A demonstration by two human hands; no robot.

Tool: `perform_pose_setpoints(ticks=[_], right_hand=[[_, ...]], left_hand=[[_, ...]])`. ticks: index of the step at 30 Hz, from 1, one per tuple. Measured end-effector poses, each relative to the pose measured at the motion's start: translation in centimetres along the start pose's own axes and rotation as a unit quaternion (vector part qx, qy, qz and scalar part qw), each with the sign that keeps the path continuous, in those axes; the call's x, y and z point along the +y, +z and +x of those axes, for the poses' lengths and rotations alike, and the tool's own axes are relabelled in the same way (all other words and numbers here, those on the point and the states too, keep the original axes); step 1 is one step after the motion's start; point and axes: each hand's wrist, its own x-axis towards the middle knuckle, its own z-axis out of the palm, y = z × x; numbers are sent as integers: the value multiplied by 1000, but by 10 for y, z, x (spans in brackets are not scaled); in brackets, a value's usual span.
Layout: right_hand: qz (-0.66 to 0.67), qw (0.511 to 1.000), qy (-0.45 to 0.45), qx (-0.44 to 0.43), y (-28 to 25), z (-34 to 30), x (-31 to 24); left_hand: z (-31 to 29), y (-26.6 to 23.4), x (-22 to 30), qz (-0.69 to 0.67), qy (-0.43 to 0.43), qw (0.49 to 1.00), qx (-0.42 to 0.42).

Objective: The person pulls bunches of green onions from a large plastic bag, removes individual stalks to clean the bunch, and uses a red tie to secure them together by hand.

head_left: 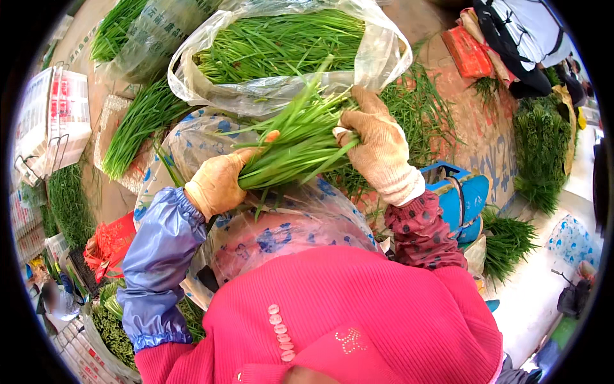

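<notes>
Fingers of the left hand (pixel 214 182) are curled round one side of the green bunch (pixel 297 141), while those of the right hand (pixel 380 150) are bent in on its opposite side, thumb and forefinger at the stalk ends. Holding it from both sides probably stops the long blades from splaying; how tight the right grip is, I cannot tell. The bunch is between the hands, above the lap, just short of the open bag.

Largest is the clear plastic sheet (pixel 268 240) with blue prints, spread over the lap, likely to keep clothes clean and dry. Beyond it stands the plastic bag (pixel 387 57), its mouth spread wide, which seems to keep the packed greens (pixel 281 45) within reach. Loose greens (pixel 425 118) lie strewn on the floor to the right. To the left, a smaller heap (pixel 141 125) rests with its blades roughly aligned, perhaps so they do not tangle.

Smaller again, a shiny blue-purple sleeve (pixel 160 253) covers the left forearm and a dotted dark-red one (pixel 422 230) the right, presumably against dirt. A knitted glove on the right hand probably helps with grip.
</notes>
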Motion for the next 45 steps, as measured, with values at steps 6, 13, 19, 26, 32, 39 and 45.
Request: perform_pose_setpoints(ticks=[6,13,19,26,32,39,45], right_hand=[[214,952,214,53,19,-9,31],[321,866,351,152,-29,-3,79],[189,947,258,-4,-48,1,74],[71,960,136,-235,-19,32,37],[104,964,177,-169,34,3,36],[-50,951,294,-75,2,-20,103],[96,941,222,-237,-28,19,55]], left_hand=[[3,-6,13,-15,-81,993,-88],[-1,-4,10,30,-56,995,-74],[-6,5,12,58,-8,998,1],[-8,3,38,192,-95,975,-67],[-13,7,45,228,-44,972,-37],[-19,10,49,293,-31,955,-45],[-18,14,51,321,-13,947,-32]])
